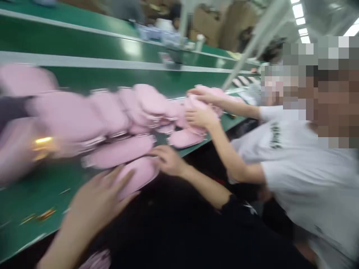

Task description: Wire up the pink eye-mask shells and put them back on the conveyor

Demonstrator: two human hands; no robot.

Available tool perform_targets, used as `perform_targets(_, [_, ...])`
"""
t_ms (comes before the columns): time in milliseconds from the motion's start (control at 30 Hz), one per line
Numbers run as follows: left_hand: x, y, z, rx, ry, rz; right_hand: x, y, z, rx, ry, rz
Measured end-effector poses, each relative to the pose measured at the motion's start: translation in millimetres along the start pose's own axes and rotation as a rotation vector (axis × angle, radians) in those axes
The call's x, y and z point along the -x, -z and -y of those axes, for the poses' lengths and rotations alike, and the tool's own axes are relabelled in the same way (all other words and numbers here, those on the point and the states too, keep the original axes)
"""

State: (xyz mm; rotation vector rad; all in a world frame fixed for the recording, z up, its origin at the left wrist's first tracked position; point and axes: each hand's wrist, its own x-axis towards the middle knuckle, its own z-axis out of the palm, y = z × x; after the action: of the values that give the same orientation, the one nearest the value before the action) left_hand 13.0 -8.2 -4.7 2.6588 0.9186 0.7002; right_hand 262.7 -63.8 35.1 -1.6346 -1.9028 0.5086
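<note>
At the table's near edge, a pink rounded flat piece [138, 173] lies between my two hands. My left hand [98, 196] has its fingers over the left end of it, thumb along the lower side. My right hand [169, 160] grips the right end with bent fingers. Motion blur hides the exact fingertip contact. Just beyond, a longer pink piece [120, 151] rests on the green table [25, 198]. Behind that, several similar pink pieces [109, 112] lie overlapping in a row.
On the right, a co-worker in a white shirt [303, 160] has both hands [203, 116] on other pink pieces. A shiny gold-coloured item [43, 144] shows at left among the pink pieces. Small scraps [46, 214] lie on the table. A slanted pale post [246, 52] rises behind.
</note>
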Motion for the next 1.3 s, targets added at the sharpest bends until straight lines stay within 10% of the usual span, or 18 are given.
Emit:
perform_targets(100, [17.6,18.2,15.9,-0.138,-0.019,0.179,-15.6,16.8,-22.5,0.043,0.005,-0.145])
perform_targets(300, [35.8,34.0,29.0,-0.191,-0.15,0.189,-75.8,20.9,12.6,0.519,0.165,0.244])
perform_targets(433, [38.5,44.0,33.3,-0.199,-0.283,0.106,-86.2,10.8,33.4,0.668,0.171,0.28])
perform_targets(833, [37.5,51.9,33.7,-0.2,-0.36,-0.014,-39.5,46.1,28.3,0.305,-0.116,0.269])
perform_targets(1067, [39.8,51.0,32.2,-0.178,-0.329,-0.014,-49.1,25.6,17.2,0.392,-0.007,0.422])
perform_targets(1300, [36.4,43.1,28.5,-0.215,-0.293,-0.03,-53.9,64.8,35.0,0.307,-0.057,0.139])
